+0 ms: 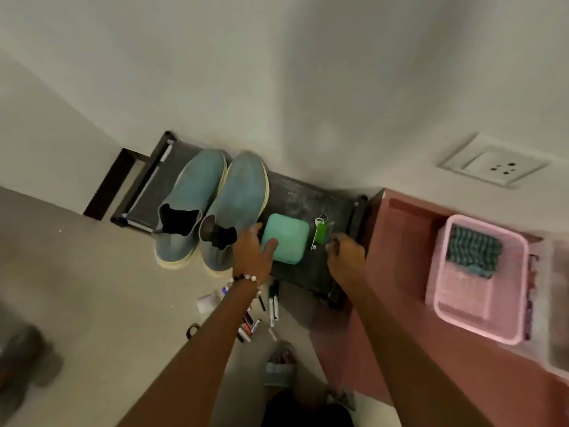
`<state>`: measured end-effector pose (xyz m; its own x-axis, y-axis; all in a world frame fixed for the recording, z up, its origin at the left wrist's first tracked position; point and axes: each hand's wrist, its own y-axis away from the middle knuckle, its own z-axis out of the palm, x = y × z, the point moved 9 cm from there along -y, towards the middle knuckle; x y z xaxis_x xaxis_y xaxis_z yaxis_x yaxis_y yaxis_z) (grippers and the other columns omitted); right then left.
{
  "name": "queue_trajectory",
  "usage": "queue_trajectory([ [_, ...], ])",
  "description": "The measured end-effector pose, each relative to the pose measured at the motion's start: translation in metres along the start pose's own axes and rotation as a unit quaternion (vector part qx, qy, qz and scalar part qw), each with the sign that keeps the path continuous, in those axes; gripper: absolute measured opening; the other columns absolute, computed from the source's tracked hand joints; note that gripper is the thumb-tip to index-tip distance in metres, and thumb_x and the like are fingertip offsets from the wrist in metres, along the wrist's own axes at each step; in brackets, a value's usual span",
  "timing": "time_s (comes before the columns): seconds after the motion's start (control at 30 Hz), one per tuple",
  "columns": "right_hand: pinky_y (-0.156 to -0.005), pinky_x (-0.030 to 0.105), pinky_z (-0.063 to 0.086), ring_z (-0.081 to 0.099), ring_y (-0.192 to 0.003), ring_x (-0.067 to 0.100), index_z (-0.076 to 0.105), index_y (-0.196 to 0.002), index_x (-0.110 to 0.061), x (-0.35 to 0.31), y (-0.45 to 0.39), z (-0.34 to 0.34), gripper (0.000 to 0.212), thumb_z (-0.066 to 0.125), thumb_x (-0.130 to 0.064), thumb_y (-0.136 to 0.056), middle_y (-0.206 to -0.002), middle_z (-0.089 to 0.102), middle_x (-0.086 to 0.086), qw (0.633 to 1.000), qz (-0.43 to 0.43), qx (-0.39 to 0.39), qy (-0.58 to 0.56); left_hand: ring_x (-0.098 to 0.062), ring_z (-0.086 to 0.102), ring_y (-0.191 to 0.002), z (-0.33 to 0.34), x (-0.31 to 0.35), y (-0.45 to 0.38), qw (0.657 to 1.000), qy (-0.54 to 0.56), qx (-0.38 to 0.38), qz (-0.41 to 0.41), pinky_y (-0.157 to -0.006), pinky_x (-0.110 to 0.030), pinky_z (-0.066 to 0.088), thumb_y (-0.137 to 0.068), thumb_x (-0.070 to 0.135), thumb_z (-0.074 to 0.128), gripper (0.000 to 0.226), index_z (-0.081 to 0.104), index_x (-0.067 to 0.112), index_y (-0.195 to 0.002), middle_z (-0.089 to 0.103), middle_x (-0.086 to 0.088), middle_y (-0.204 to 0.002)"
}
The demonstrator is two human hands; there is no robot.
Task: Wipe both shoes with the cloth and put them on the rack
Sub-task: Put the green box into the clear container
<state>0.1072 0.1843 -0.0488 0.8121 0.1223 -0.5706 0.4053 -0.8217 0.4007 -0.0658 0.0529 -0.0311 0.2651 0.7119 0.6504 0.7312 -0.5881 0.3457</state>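
Two blue slip-on shoes, the left shoe (187, 204) and the right shoe (235, 208), stand side by side on the black rack (311, 198), toes toward the wall. A folded green cloth (288, 235) lies on the rack just right of them. My left hand (252, 251) rests at the cloth's left edge, its thumb on the cloth and its fingers beside the right shoe's heel. My right hand (346, 252) hovers with curled fingers over the rack's right end and holds nothing that I can see.
A green key tag with keys (320, 231) lies on the rack right of the cloth. Several markers (272, 306) are scattered on the floor below the rack. A reddish cabinet (409, 272) on the right carries a pink basket (480, 278). A wall socket (492, 163) is above.
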Motion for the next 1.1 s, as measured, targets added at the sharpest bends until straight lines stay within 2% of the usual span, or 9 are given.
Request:
queue_trajectory([
  [0.1, -0.081, 0.035, 0.046, 0.061, -0.095, 0.034, 0.06, -0.104, 0.002, 0.0, -0.028, 0.023, 0.021, 0.059, -0.015, -0.091, -0.1, 0.065, 0.019, 1.0, -0.009, 0.023, 0.017, -0.031, 0.053, -0.116, 0.029, -0.004, -0.02, 0.999, 0.005, -0.039, 0.014, -0.092, -0.034, 0.043, -0.085, 0.033, 0.069, 0.068, 0.04, 0.003, -0.139, 0.055, -0.017, -0.127],
  [0.23, -0.089, 0.037, 0.045, 0.055, -0.11, 0.034, 0.05, -0.124, 0.004, 0.005, -0.045, 0.045, 0.043, 0.058, -0.024, -0.093, -0.121, 0.054, 0.021, 0.994, 0.025, 0.042, 0.099, -0.033, 0.048, -0.122, 0.058, -0.015, -0.032, 0.996, -0.007, -0.084, -0.024, -0.098, -0.041, 0.042, -0.072, 0.037, 0.08, 0.103, 0.018, 0.01, -0.149, 0.047, -0.016, -0.135],
  [0.37, -0.087, 0.038, 0.046, 0.056, -0.109, 0.035, 0.046, -0.124, 0.004, 0.008, -0.055, 0.048, 0.037, 0.053, -0.018, -0.095, -0.121, 0.054, 0.021, 0.989, 0.045, 0.053, 0.128, -0.038, 0.038, -0.128, 0.063, -0.015, -0.038, 0.991, -0.07, -0.102, -0.06, -0.102, -0.046, 0.036, -0.064, 0.045, 0.083, 0.118, 0.009, 0.015, -0.151, 0.032, -0.021, -0.142],
  [0.5, -0.068, 0.033, 0.049, 0.064, -0.087, 0.035, 0.059, -0.099, 0.005, 0.015, -0.056, 0.032, 0.015, 0.055, -0.004, -0.089, -0.096, 0.064, 0.022, 0.995, 0.065, 0.066, 0.029, -0.037, 0.042, -0.121, 0.062, 0.003, -0.033, 0.984, -0.117, -0.123, -0.054, -0.097, -0.044, 0.041, -0.061, 0.043, 0.086, 0.113, 0.019, 0.015, -0.147, 0.027, -0.018, -0.137],
  [0.6, -0.065, 0.033, 0.053, 0.064, -0.072, 0.027, 0.064, -0.088, -0.002, 0.029, -0.042, 0.008, 0.005, 0.063, -0.005, -0.084, -0.08, 0.065, 0.013, 0.988, 0.104, 0.076, -0.085, -0.031, 0.048, -0.112, 0.053, 0.016, -0.022, 0.993, -0.06, -0.091, -0.054, -0.091, -0.038, 0.044, -0.063, 0.035, 0.086, 0.095, 0.033, 0.01, -0.138, 0.035, -0.015, -0.131],
  [0.67, -0.063, 0.033, 0.053, 0.064, -0.069, 0.021, 0.066, -0.089, -0.007, 0.037, -0.021, -0.011, 0.007, 0.064, -0.003, -0.084, -0.078, 0.065, 0.007, 0.962, 0.147, 0.066, -0.22, -0.029, 0.053, -0.108, 0.042, 0.017, -0.01, 0.994, 0.006, -0.062, -0.09, -0.086, -0.035, 0.046, -0.064, 0.029, 0.086, 0.084, 0.039, 0.008, -0.131, 0.047, -0.014, -0.126],
  [0.83, -0.061, 0.026, 0.058, 0.068, -0.067, 0.018, 0.064, -0.099, 0.004, 0.051, 0.058, -0.077, 0.015, 0.059, 0.009, -0.085, -0.08, 0.068, 0.012, 0.807, 0.208, 0.052, -0.55, -0.024, 0.058, -0.101, 0.018, 0.035, 0.041, 0.97, 0.158, -0.018, -0.182, -0.079, -0.035, 0.051, -0.069, 0.026, 0.085, 0.074, 0.044, 0.008, -0.129, 0.057, -0.007, -0.116],
  [0.93, -0.061, 0.028, 0.058, 0.068, -0.065, 0.019, 0.065, -0.095, -0.002, 0.088, 0.106, -0.126, 0.011, 0.06, 0.004, -0.087, -0.077, 0.07, 0.009, 0.751, 0.243, 0.079, -0.609, -0.025, 0.06, -0.104, 0.024, 0.075, 0.076, 0.959, 0.21, -0.045, -0.185, -0.081, -0.036, 0.054, -0.073, 0.023, 0.082, 0.07, 0.048, 0.009, -0.133, 0.058, -0.007, -0.12],
  [1.1, -0.067, 0.028, 0.054, 0.068, -0.072, 0.016, 0.067, -0.1, -0.004, 0.189, 0.176, -0.21, 0.015, 0.063, -0.002, -0.086, -0.082, 0.071, 0.006, 0.716, 0.31, 0.146, -0.608, -0.031, 0.064, -0.101, 0.087, 0.169, 0.136, 0.938, 0.267, -0.121, -0.187, -0.083, -0.05, 0.055, -0.075, 0.011, 0.079, 0.054, 0.055, 0.007, -0.123, 0.062, -0.012, -0.118],
])
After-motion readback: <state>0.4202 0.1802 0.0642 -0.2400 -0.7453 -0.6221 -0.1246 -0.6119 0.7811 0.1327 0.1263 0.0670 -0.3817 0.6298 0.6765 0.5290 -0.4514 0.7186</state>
